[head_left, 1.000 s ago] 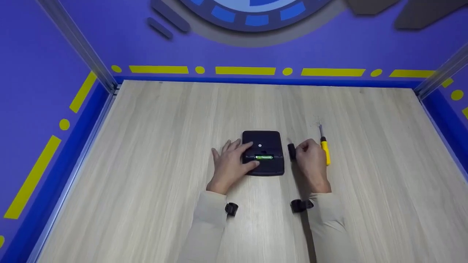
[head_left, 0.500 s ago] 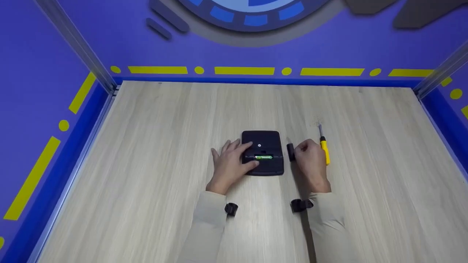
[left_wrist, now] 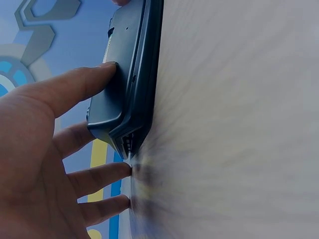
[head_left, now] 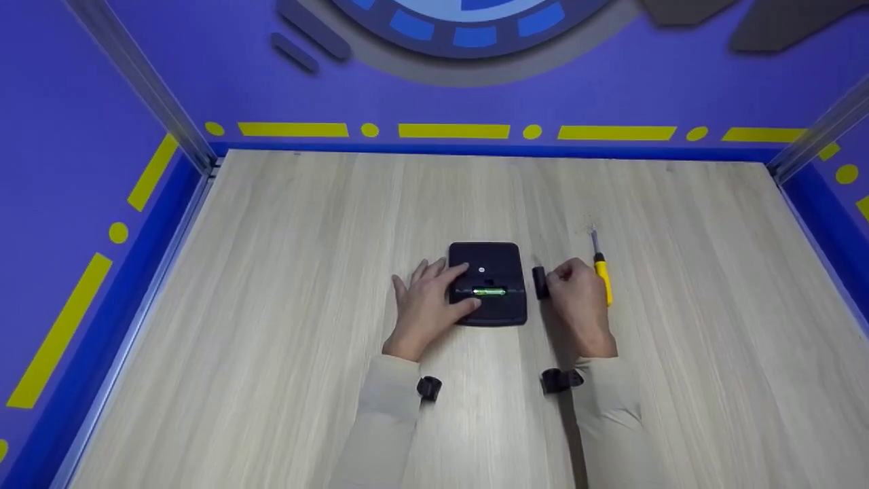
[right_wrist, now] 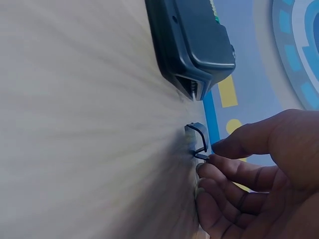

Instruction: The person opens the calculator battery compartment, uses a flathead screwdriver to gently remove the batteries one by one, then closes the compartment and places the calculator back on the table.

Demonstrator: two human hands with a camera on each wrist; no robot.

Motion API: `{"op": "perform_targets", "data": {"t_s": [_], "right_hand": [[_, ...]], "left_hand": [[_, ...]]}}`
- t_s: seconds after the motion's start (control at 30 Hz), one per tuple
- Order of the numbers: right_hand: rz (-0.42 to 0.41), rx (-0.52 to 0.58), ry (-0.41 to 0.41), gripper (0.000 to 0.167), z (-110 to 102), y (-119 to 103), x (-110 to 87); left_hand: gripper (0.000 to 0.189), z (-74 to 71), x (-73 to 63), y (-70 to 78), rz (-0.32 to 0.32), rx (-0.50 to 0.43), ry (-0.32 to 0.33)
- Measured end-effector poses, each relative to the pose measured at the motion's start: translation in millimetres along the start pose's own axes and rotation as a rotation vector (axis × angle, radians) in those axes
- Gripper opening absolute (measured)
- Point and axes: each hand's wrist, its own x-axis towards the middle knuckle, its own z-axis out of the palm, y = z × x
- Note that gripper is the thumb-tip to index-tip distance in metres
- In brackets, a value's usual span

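Observation:
A black calculator (head_left: 489, 255) lies face down on the table, a green battery (head_left: 490, 291) in its uncovered compartment. My left hand (head_left: 426, 299) rests at its left side, with the thumb and index finger on the black back and the other fingers spread toward the table. Just right of the calculator is a small black battery cover (head_left: 540, 282), also visible as a curved piece (right_wrist: 203, 137) in the right wrist view. My right hand (head_left: 578, 299) has its fingers curled, and the thumb and index finger pinch the cover's near edge.
A screwdriver (head_left: 603, 278) with a yellow handle lies just right of my right hand, its tip pointing away. Blue walls (head_left: 448, 102) with yellow markings enclose the wooden table (head_left: 305, 272) at the back and both sides.
Almost nothing differs: both hands, the calculator, the battery cover and the screwdriver keep their places, apart from a very slight shift of the head view.

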Motion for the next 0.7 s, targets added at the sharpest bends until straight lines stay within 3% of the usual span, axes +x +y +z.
{"op": "perform_targets", "data": {"t_s": [0.2,0.47,0.7], "right_hand": [[-0.011,-0.010,-0.002,0.010,-1.1,-3.9,-1.2],[-0.114,0.067,0.013,0.007,-3.7,-17.2,-2.3],[-0.148,0.080,-0.012,0.008,-2.4,-22.9,-4.3]], "left_hand": [[0.063,0.8,-1.1,-1.0,0.011,-0.001,0.011],[0.064,0.6,1.4,-0.9,0.005,-0.008,0.004],[0.064,0.3,1.3,-0.6,0.005,-0.011,0.004]]}}
